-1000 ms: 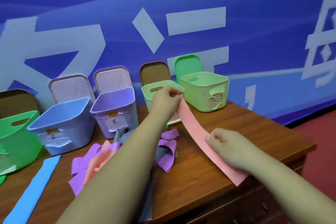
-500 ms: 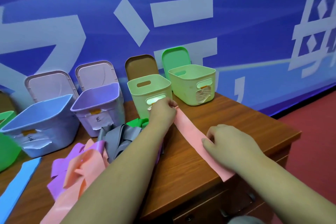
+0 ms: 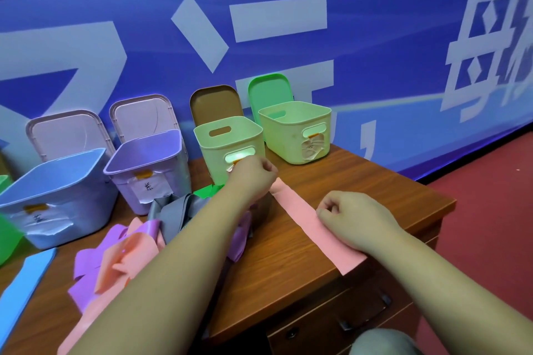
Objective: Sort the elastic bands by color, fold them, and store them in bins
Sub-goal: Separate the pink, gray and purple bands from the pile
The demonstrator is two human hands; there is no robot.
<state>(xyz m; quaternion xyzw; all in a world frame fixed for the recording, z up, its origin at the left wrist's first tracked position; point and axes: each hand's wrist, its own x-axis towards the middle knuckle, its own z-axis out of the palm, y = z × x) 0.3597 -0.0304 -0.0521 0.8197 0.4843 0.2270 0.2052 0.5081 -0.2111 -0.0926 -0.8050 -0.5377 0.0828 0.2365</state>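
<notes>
1. Right grip (image 3: 354,219): curled onto pink band (image 3: 297,207) mid-length, pinning it flat on surface (image 3: 375,179).
2. Left grip (image 3: 253,179): pinching band's far end.
3. Judged step: laying flat for first fold.
4. Next, probably: bring far end over near end, edges matched.
5. Unsorted heap (image 3: 129,248) left of band; pale green bin (image 3: 227,138) just beyond band's far end, open.

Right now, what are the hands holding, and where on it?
Both hold one pink band. The left hand pinches its far end, and the right hand grips it partway along.
</notes>
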